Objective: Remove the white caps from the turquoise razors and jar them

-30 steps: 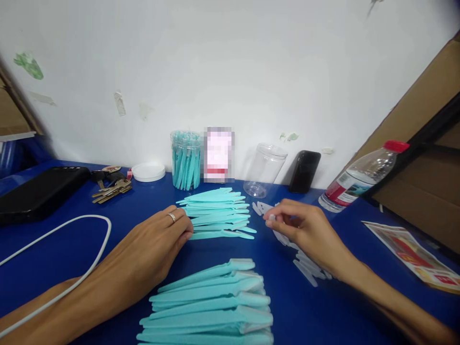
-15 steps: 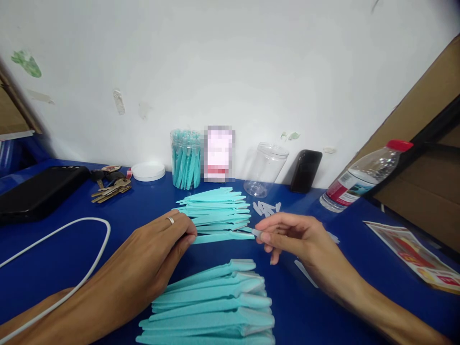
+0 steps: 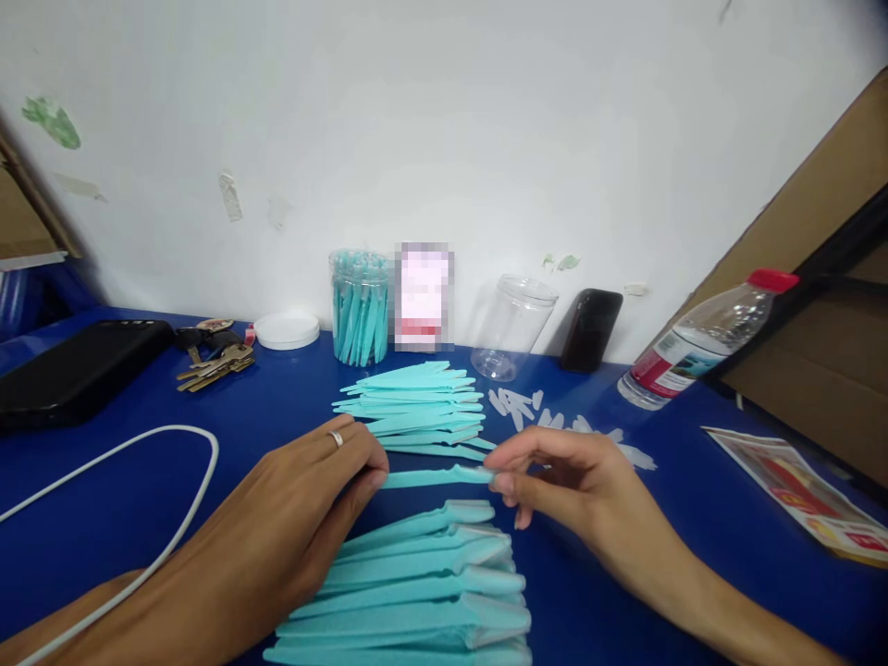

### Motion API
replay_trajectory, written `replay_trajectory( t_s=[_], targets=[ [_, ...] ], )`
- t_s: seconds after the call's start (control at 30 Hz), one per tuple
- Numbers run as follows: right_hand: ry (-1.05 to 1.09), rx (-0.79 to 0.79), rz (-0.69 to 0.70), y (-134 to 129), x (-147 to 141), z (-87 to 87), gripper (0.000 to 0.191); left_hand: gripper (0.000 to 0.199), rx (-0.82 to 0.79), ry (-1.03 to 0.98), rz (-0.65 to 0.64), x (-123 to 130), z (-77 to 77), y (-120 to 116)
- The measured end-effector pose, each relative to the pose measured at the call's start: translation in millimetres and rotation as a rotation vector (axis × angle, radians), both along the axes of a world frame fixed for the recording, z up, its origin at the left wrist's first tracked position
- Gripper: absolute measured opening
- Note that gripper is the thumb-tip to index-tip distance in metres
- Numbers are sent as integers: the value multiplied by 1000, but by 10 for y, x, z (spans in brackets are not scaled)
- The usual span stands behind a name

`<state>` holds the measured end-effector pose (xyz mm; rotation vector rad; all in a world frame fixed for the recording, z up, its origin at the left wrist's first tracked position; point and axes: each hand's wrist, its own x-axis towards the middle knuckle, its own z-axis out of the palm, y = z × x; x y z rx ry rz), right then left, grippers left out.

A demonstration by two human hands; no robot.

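- Left hand [image 3: 315,490] is pinching a turquoise razor [image 3: 437,476] by its left end.
- Right hand [image 3: 565,472] is gripping its right tip.
- Pale caps [image 3: 514,404] are lying scattered at right.

Reference for all positions: the far row of eyebrow razors [image 3: 430,400] on the table [image 3: 277,407]. Behind it, slightly left, stands a jar [image 3: 360,314] containing further razors; behind right, a second jar [image 3: 517,324], then a phone [image 3: 592,330]. A bottle [image 3: 700,347] stands farther right. Behind left lie a lid [image 3: 287,330], keys [image 3: 215,365] and, outermost, a power bank [image 3: 76,370]. Loose blade caps [image 3: 513,405] lie right; well beyond, a packet [image 3: 797,490]. Just in front, a single razor [image 3: 430,477] spans left hand [image 3: 326,499] to right hand [image 3: 569,476]; farther front lies the near row of razors [image 3: 416,587]. Front left, a cable [image 3: 215,453] crosses the left forearm.
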<state>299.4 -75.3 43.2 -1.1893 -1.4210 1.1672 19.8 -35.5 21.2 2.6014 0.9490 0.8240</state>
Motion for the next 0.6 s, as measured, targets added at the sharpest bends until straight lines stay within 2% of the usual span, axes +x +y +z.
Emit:
replay_trajectory(
  t_s=[0.2, 0.4, 0.6],
  targets=[
    [-155, 104, -67, -134, -104, 31, 4, 28, 157, 52, -90, 56, 31, -162],
    [-245, 215, -87, -185, -108, 54, 6, 28, 139, 74, -98, 38, -8, -200],
    [-330, 183, -96, -114, -89, 7, 6, 23, -14, -27, -46, 33, 52, -118]
  ],
)
